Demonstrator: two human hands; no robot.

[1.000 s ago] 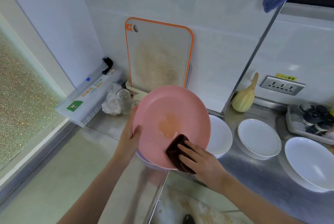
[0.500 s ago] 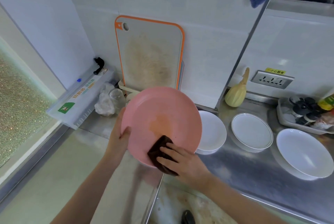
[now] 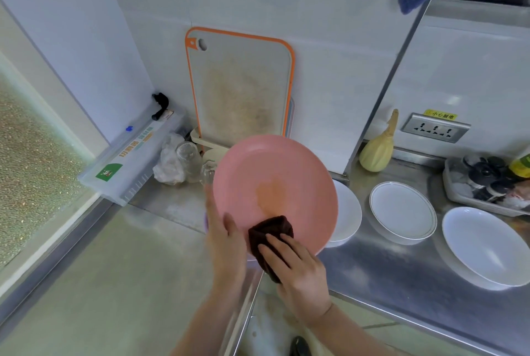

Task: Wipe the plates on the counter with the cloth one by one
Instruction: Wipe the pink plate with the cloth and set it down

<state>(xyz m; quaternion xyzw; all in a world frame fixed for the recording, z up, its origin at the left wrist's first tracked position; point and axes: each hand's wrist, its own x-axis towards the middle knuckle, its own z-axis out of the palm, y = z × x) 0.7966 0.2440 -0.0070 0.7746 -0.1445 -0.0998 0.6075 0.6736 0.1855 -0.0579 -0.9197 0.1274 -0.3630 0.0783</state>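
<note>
Center frame, left hand grips a light, stiff, probably slippery pink plate by its rim while right hand presses a soft cloth against it.

We see a pink plate with an orange stain at its middle, a dark brown cloth, three white plates, one rimmed with a thin dark line, a grey board edged orange, and a steel-grey surface.
</note>
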